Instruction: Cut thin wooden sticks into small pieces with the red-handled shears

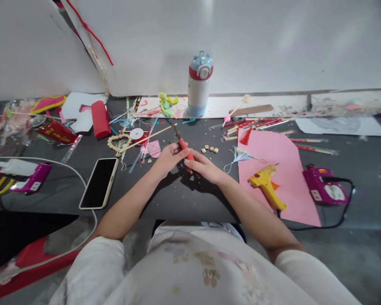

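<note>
Red-handled scissors [184, 146] are held over the middle of the dark table, their dark blades pointing away and slightly left. My left hand [170, 160] is closed around the near end of the blades and the handle. My right hand [203, 167] is also closed, with its fingers on the red handles. Whether anything else sits between my fingers is hidden. Just right of the hands lie several small pale wooden pieces [209, 149]. To the left, a thin wooden stick [146, 139] crosses near a heart-shaped beaded ring [118, 144] and a spool [137, 134].
A phone [99, 183] lies at left, near a red can [53, 129]. Behind my hands stands a bottle [198, 87] against the white panel. Pink sheet [285, 169] at right carries a yellow glue gun [266, 185]; its cord runs beside a purple power box [325, 185].
</note>
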Tool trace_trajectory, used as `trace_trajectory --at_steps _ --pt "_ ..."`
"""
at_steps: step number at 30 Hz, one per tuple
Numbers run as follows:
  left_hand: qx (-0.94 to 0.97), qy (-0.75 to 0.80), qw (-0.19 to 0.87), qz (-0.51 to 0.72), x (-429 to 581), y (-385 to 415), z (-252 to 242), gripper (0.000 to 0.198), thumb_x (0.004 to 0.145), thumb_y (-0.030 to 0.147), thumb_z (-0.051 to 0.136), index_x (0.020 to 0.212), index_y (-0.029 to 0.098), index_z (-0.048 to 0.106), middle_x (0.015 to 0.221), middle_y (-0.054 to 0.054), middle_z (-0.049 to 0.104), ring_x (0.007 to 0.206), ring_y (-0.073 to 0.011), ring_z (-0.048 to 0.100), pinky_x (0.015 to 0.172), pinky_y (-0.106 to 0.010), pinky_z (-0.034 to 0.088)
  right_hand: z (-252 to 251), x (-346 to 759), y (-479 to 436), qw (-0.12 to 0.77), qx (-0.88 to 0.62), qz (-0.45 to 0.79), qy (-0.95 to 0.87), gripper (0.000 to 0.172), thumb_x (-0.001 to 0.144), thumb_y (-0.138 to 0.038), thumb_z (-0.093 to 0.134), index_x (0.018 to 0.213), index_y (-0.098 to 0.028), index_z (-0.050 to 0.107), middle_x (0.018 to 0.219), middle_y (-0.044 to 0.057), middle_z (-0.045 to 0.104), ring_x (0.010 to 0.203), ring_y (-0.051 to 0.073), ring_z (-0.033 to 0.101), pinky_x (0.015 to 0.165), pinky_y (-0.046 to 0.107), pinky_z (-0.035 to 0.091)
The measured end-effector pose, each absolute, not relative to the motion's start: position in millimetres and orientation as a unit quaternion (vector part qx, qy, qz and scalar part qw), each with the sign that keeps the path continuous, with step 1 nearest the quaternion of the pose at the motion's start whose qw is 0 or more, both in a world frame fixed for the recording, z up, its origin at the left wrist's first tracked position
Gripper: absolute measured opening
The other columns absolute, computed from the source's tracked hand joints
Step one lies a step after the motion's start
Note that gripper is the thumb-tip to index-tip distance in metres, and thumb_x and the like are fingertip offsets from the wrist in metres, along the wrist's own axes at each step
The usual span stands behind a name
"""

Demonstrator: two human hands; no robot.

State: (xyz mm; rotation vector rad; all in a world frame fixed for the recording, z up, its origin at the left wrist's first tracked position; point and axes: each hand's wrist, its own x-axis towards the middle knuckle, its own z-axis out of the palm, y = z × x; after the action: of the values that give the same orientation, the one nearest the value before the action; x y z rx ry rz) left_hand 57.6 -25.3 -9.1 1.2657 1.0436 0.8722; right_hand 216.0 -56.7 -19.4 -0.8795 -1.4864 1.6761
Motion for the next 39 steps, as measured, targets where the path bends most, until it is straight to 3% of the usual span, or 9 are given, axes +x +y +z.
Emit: trace_trajectory --at_steps 13,18,21,25,28,31,33,39 --pt "0.501 0.432 0.626 0.413 56.5 -28.4 -8.9 0.047 0.058 0.044 0.078 0.089 0.012 0.063 0.084 -0.005 0.069 0.079 -0.0149 0.065 0.074 -0.027 0.047 -19.7 214.0 -59.7 0.348 -0.354 0.624 -0.603 0.040 0.085 -0.046 0.049 0.113 -0.018 0.045 0.070 -0.003 0.046 0.059 0.009 0.039 0.052 0.024 0.033" --pt "0.508 0.443 0.625 0.393 57.3 -27.8 -5.4 0.051 0.057 0.049 0.077 0.091 0.013 0.063 0.086 -0.006 0.069 0.081 -0.0154 0.065 0.076 -0.028 0.047 -15.0 214.1 -61.1 0.347 -0.370 0.626 -0.592 0.030 0.084 -0.046 0.050 0.098 -0.019 0.047 0.073 -0.002 0.046 0.066 0.011 0.042 0.057 0.026 0.033" --pt "0.554 0.450 0.596 0.367 53.0 -24.6 -5.0 0.049 0.064 0.055 0.070 0.088 0.014 0.064 0.085 -0.006 0.069 0.080 -0.0158 0.064 0.078 -0.029 0.048 -12.5 214.0 -61.3 0.345 -0.389 0.615 -0.593 0.027 0.084 -0.046 0.049 0.087 -0.020 0.045 0.073 -0.002 0.044 0.066 0.011 0.040 0.060 0.026 0.032" --pt "0.640 0.472 0.477 0.375 39.6 -20.0 -2.7 0.046 0.081 0.058 0.048 0.080 0.015 0.065 0.074 -0.005 0.066 0.071 -0.0149 0.062 0.071 -0.029 0.049 -12.5 214.9 -60.1 0.358 -0.430 0.558 -0.612 0.030 0.081 -0.047 0.053 0.081 -0.020 0.040 0.073 -0.004 0.039 0.066 0.010 0.035 0.062 0.026 0.030" --pt "0.676 0.544 0.232 0.439 27.5 -16.1 3.2 0.030 0.086 0.041 0.046 0.083 0.017 0.064 0.072 -0.003 0.063 0.067 -0.0142 0.058 0.071 -0.029 0.048 -14.1 216.9 -58.9 0.353 -0.450 0.517 -0.637 0.031 0.080 -0.047 0.054 0.082 -0.020 0.039 0.072 -0.005 0.036 0.065 0.010 0.033 0.062 0.026 0.028" --pt "0.709 0.566 -0.006 0.421 17.1 -9.2 7.4 0.019 0.081 0.029 0.053 0.094 0.018 0.062 0.087 -0.006 0.063 0.085 -0.0183 0.058 0.083 -0.033 0.044 -14.7 219.0 -59.2 0.337 -0.449 0.497 -0.661 0.034 0.080 -0.048 0.055 0.080 -0.021 0.035 0.070 -0.005 0.033 0.063 0.009 0.031 0.059 0.025 0.027" --pt "0.728 0.564 -0.046 0.387 12.1 -4.2 7.0 0.022 0.082 0.029 0.054 0.100 0.019 0.061 0.093 -0.007 0.064 0.092 -0.0196 0.057 0.086 -0.034 0.042 -14.3 219.9 -60.2 0.330 -0.438 0.498 -0.672 0.035 0.079 -0.048 0.056 0.079 -0.021 0.033 0.070 -0.005 0.032 0.062 0.009 0.030 0.058 0.024 0.026" --pt "0.746 0.564 -0.022 0.353 4.9 -0.1 -0.5 0.027 0.089 0.038 0.045 0.094 0.019 0.064 0.090 -0.005 0.068 0.083 -0.0158 0.061 0.074 -0.026 0.043 -11.5 221.5 -61.8 0.318 -0.401 0.542 -0.667 0.035 0.080 -0.046 0.057 0.082 -0.021 0.033 0.072 -0.005 0.032 0.063 0.008 0.030 0.058 0.023 0.027"
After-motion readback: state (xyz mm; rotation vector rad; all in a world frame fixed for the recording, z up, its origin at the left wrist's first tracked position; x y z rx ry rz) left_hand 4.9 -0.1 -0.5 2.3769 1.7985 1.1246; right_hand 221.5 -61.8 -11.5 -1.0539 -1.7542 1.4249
